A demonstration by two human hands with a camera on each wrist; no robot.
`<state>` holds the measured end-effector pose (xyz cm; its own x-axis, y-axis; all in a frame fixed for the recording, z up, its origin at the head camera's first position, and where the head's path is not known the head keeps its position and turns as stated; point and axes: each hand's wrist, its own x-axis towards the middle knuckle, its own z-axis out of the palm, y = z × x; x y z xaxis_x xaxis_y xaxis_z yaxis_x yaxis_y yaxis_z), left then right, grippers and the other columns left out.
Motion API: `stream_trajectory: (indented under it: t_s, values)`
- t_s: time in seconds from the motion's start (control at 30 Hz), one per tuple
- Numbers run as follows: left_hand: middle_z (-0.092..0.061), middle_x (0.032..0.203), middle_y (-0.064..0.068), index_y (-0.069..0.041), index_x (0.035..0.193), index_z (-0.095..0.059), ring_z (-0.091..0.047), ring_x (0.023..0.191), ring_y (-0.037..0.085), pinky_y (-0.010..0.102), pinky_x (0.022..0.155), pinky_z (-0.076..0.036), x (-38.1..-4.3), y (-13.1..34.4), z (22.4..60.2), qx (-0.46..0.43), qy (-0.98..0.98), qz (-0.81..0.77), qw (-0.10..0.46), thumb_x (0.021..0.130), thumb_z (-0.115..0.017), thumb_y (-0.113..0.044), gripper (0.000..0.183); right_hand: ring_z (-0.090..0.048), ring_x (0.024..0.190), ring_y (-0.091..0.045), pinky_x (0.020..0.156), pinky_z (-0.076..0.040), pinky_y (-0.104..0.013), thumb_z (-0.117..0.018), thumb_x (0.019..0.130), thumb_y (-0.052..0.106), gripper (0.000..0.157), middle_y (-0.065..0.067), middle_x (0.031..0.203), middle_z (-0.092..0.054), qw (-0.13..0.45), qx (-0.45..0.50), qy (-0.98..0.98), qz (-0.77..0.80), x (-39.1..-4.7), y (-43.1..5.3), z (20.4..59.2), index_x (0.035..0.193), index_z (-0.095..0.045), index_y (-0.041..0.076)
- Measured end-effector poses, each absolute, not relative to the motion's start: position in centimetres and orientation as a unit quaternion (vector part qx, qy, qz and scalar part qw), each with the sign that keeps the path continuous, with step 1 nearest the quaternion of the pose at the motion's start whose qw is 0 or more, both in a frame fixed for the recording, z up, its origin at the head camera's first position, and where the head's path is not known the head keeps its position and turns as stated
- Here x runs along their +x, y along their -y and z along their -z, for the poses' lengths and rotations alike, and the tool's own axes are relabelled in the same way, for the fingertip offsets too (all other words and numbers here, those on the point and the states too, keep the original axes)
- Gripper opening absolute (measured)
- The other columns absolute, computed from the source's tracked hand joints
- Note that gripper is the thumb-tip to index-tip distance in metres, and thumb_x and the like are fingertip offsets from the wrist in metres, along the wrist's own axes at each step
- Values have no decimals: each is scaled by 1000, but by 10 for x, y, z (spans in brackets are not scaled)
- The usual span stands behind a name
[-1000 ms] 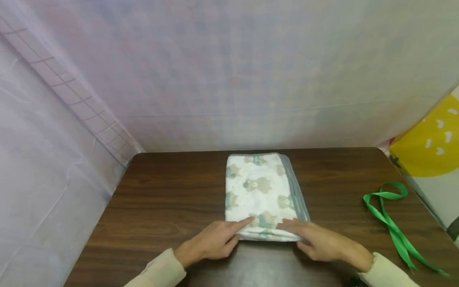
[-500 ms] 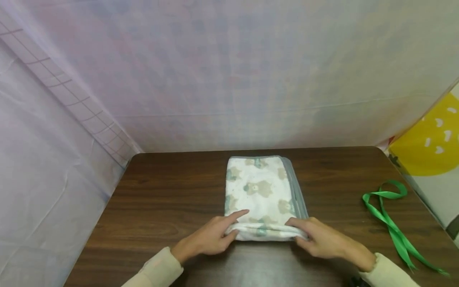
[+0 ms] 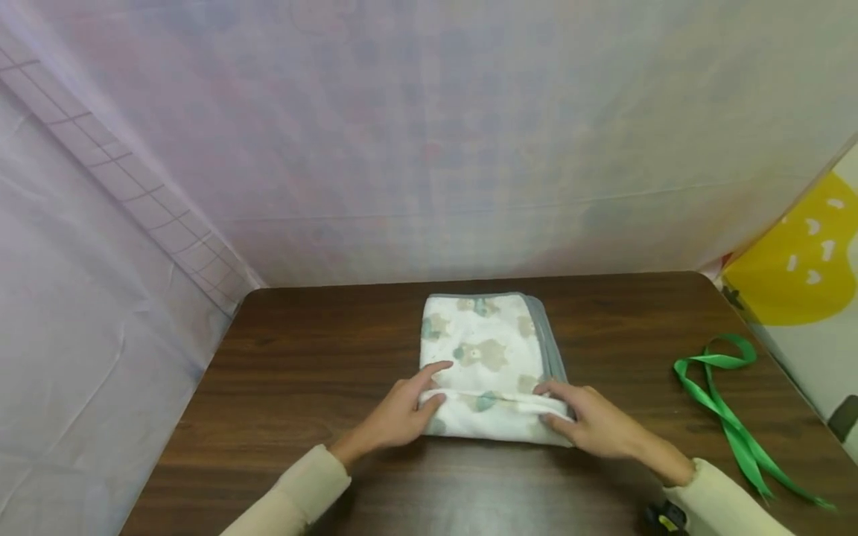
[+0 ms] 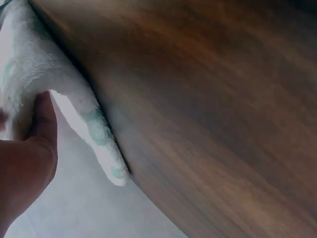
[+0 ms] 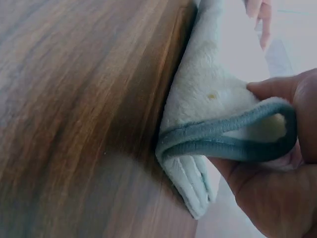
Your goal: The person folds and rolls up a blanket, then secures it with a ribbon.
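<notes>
A folded white blanket [image 3: 482, 353] printed with beige bears and edged in grey lies on the brown table. Across its near part runs a raised fold. My left hand [image 3: 402, 409] pinches the left end of that fold, its index finger stretched over the top layer. At the right end, my right hand [image 3: 593, 420] pinches the fold between thumb and fingers. The right wrist view shows the grey-green binding [image 5: 218, 136] looped within the right hand's grip, with more layers below. In the left wrist view the thumb [image 4: 44, 119] presses against the plush cloth.
A green ribbon [image 3: 727, 417] lies loosely curled on the right of the wood-grain table [image 3: 302, 357]. By the right sleeve sits a small black object [image 3: 666, 515] with a yellow mark. Pale sheeting [image 3: 429, 149] hangs behind the table and on the left.
Both hands have moved away from the body, carrying the raised fold farther up the blanket. A broader strip of cloth now shows on the near side of the fold.
</notes>
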<state>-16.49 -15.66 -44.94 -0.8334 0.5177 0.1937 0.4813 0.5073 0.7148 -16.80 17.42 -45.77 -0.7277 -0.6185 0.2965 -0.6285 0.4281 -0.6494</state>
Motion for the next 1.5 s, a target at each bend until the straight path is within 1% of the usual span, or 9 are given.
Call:
stream_trajectory:
  t_s: [0.07, 0.23, 0.47, 0.67, 0.83, 0.97, 1.07, 1.23, 1.5]
  values:
    - [-71, 111, 20, -10, 146, -44, -66, 65, 13, 39, 86, -54, -169, 155, 452, 264, -874, -408, 23, 100, -56, -11, 47, -53, 70, 0, 62, -46, -22, -71, 90, 9, 25, 8, 85, -62, -7, 339, 859, -384, -171, -174, 457, 112, -60, 14]
    - [-69, 115, 25, -6, 143, -46, -69, 105, 30, 47, 90, -54, -178, 151, 458, 219, -885, -411, 30, 101, -54, -11, 43, -56, 86, -11, 71, -47, -27, -71, 92, 19, 21, -3, 104, -68, -34, 264, 887, -378, -178, -173, 455, 111, -62, 15]
    - [-69, 112, 25, -6, 139, -50, -69, 102, 32, 46, 88, -55, -186, 146, 469, 172, -899, -401, 28, 99, -58, -13, 41, -54, 74, -15, 65, -45, -31, -74, 89, 21, 24, -9, 96, -70, -19, 198, 907, -370, -183, -167, 463, 108, -63, 11]
    - [-70, 113, 20, -8, 136, -52, -68, 101, 31, 47, 86, -55, -185, 142, 465, 124, -924, -361, 11, 98, -62, -22, 42, -55, 74, -19, 65, -45, -34, -75, 87, 20, 26, -11, 92, -67, -45, 161, 915, -368, -186, -162, 462, 107, -62, 9]
    - [-66, 116, 8, -10, 130, -59, -62, 107, 25, 43, 88, -52, -175, 137, 455, 225, -938, -246, -94, 95, -65, -21, 38, -56, 77, -20, 67, -46, -35, -76, 85, 19, 25, -12, 94, -67, -48, 156, 918, -361, -187, -160, 462, 104, -62, 9]
    - [-62, 127, 9, -6, 129, -61, -56, 122, 24, 40, 105, -44, -163, 131, 452, 386, -896, -167, -144, 94, -64, -18, 37, -56, 79, -22, 69, -47, -37, -77, 84, 18, 25, -13, 95, -68, -42, 153, 920, -357, -187, -158, 461, 103, -62, 9]
    - [-55, 141, 11, -7, 139, -54, -49, 134, 24, 40, 113, -37, -156, 130, 455, 441, -884, -117, -102, 98, -59, -25, 44, -57, 78, -22, 69, -47, -37, -78, 83, 17, 25, -13, 94, -68, -33, 149, 922, -355, -186, -157, 460, 102, -62, 9]
    - [-35, 158, 11, -12, 154, -36, -33, 146, 26, 44, 119, -27, -148, 131, 460, 432, -900, -65, -8, 101, -55, -35, 60, -56, 74, -22, 65, -47, -38, -78, 82, 15, 26, -12, 86, -67, -5, 148, 926, -346, -185, -153, 456, 102, -62, 9]
    - [-29, 162, 8, -16, 156, -31, -28, 148, 24, 44, 120, -24, -148, 132, 462, 420, -906, -43, 32, 102, -53, -38, 63, -59, 94, -31, 77, -49, -49, -86, 72, 13, 41, -13, 104, -63, 173, 319, 909, -207, -172, -147, 455, 106, -65, 5]
